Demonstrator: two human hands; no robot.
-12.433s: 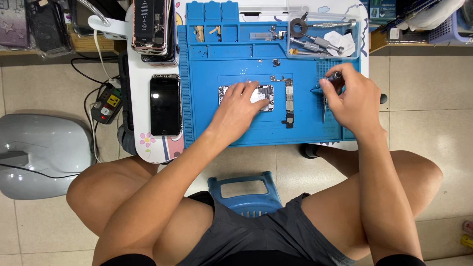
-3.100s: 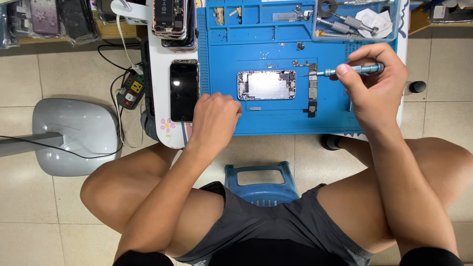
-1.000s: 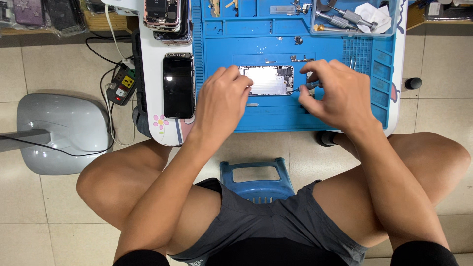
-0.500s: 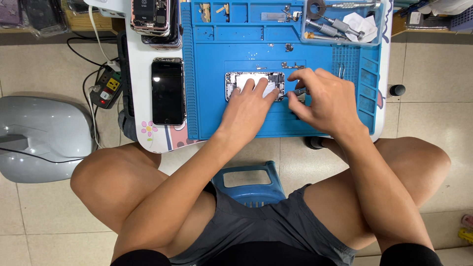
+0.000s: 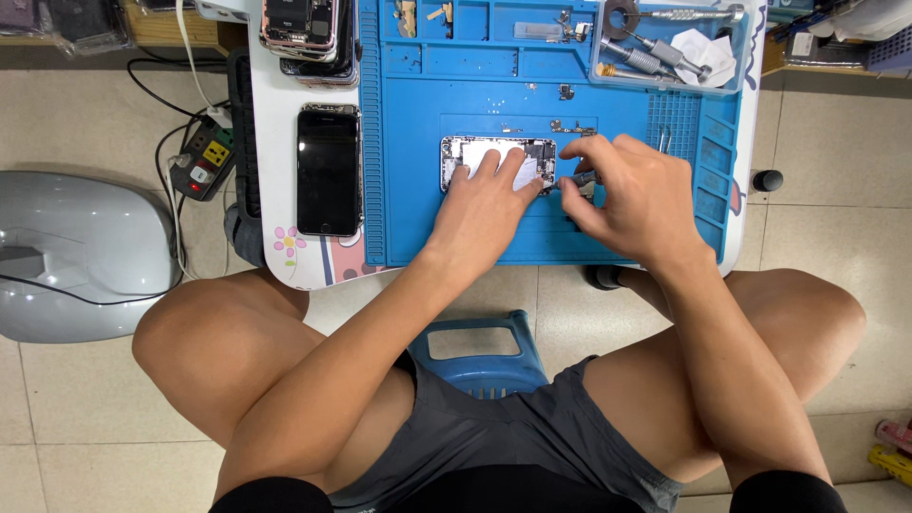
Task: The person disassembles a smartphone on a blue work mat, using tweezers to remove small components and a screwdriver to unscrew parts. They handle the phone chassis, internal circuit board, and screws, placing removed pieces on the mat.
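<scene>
An opened phone body point(image 5: 475, 152) lies on the blue repair mat point(image 5: 418, 190), its inner parts showing. My left hand point(image 5: 484, 204) rests flat on it with fingers spread, pressing it down. My right hand point(image 5: 632, 195) is just to the right, fingers pinched on a small dark screwdriver point(image 5: 581, 178) whose tip points at the phone's right end. Tiny screws and small metal parts point(image 5: 570, 125) lie on the mat just above the phone.
A black phone screen point(image 5: 329, 169) lies on the white table left of the mat. A stack of phone bodies point(image 5: 302, 28) sits at top left. A clear tray point(image 5: 665, 43) holds tools at top right. A power strip point(image 5: 207, 157) and grey casing point(image 5: 76, 256) are on the floor. A blue stool point(image 5: 480, 351) is under me.
My left hand moved from the mat's lower edge onto the phone body. My right hand brought the screwdriver down from the right to the phone's right end.
</scene>
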